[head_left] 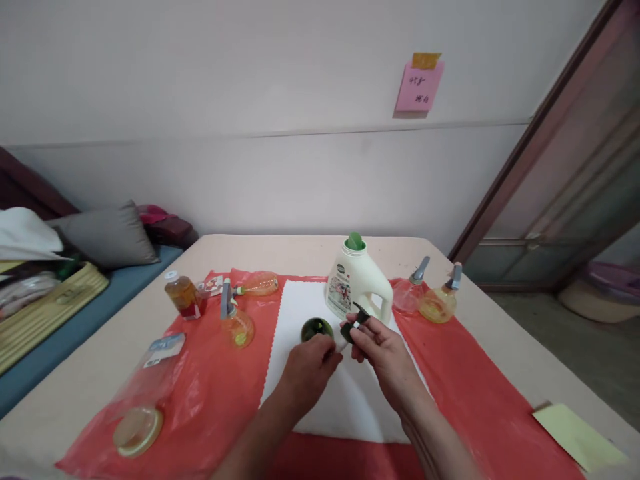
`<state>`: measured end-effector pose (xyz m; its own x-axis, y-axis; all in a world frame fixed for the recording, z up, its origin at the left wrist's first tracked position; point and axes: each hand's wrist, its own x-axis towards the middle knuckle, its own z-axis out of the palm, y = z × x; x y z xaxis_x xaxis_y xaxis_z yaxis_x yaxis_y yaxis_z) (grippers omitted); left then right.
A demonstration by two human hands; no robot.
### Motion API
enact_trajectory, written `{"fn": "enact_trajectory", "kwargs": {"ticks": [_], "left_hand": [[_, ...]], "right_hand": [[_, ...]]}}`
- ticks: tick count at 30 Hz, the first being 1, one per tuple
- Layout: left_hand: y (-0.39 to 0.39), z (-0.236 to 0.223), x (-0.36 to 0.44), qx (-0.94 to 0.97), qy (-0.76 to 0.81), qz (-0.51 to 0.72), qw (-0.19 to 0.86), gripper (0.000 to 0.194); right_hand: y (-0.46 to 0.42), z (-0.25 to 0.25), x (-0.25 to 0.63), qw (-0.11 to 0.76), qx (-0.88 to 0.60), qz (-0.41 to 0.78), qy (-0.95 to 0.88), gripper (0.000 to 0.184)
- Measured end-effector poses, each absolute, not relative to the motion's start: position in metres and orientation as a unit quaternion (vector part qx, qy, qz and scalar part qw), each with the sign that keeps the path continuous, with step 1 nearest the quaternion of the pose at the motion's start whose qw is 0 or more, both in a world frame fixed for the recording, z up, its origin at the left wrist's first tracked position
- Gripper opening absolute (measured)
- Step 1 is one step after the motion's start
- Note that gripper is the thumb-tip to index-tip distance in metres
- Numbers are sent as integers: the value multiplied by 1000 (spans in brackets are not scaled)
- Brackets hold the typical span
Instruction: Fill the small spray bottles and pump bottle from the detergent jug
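Note:
My right hand [383, 353] grips a dark pump dispenser head [355, 327] above the white cloth. From its underside a pale thin tube [344, 347] runs toward my left hand [310, 367]. The fingers of my left hand are pinched together around the tube's lower end, which they partly hide. Just beyond my left hand stands a round dark green bottle [317, 327], seen from above and partly covered by the fingers. A cream detergent jug [367, 277] with a handle and a green piece in its mouth [355, 241] stands behind my right hand.
Spray bottles stand at left [239, 328] and right [437, 305]; another [263, 285] lies on its side. An amber bottle [183, 297] is at far left, a round lid [138, 431] at front left. Red plastic sheeting [215, 393] lies under the white cloth [350, 417].

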<state>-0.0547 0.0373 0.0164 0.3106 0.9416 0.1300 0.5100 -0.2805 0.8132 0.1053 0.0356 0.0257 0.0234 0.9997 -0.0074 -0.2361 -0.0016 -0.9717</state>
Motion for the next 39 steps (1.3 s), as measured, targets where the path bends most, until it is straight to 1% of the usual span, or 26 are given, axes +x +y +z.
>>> {"fn": "enact_trajectory", "kwargs": {"ticks": [3, 5, 6, 8, 10, 12, 14, 16, 19, 26, 29, 33, 36, 39], "left_hand": [[40, 18, -57, 715, 493, 331, 369, 16], [46, 18, -63, 702, 474, 323, 421, 13], [50, 17, -67, 688, 475, 325, 441, 16], [62, 11, -76, 645, 516, 351, 441, 38], [76, -2, -82, 599, 589, 383, 384, 68], [88, -20, -84, 594, 620, 368, 355, 94], [94, -37, -82, 603, 616, 343, 375, 109], [96, -50, -77, 602, 601, 332, 408, 116], [93, -60, -71, 597, 584, 338, 434, 115], [89, -61, -63, 648, 580, 323, 372, 92], [84, -52, -56, 666, 575, 327, 346, 89], [71, -33, -46, 658, 566, 351, 350, 88], [60, -20, -42, 664, 562, 359, 340, 78], [54, -12, -41, 688, 555, 364, 294, 70]], "right_hand": [[37, 29, 105, 548, -441, 551, -448, 42], [40, 32, 111, 569, -449, 531, -439, 41], [41, 33, 115, 589, -456, 511, -429, 40], [44, 35, 127, 637, -470, 455, -408, 38], [45, 37, 137, 677, -479, 399, -391, 36], [45, 39, 142, 699, -484, 360, -384, 36], [42, 41, 140, 701, -488, 349, -386, 36], [40, 42, 133, 691, -487, 360, -395, 39], [39, 43, 122, 676, -478, 385, -407, 43], [45, 32, 115, 662, -474, 380, -438, 42], [45, 25, 115, 642, -491, 354, -471, 41], [43, 23, 115, 601, -509, 340, -514, 41], [41, 26, 117, 584, -514, 336, -531, 41], [40, 29, 124, 580, -503, 335, -546, 39]]}}
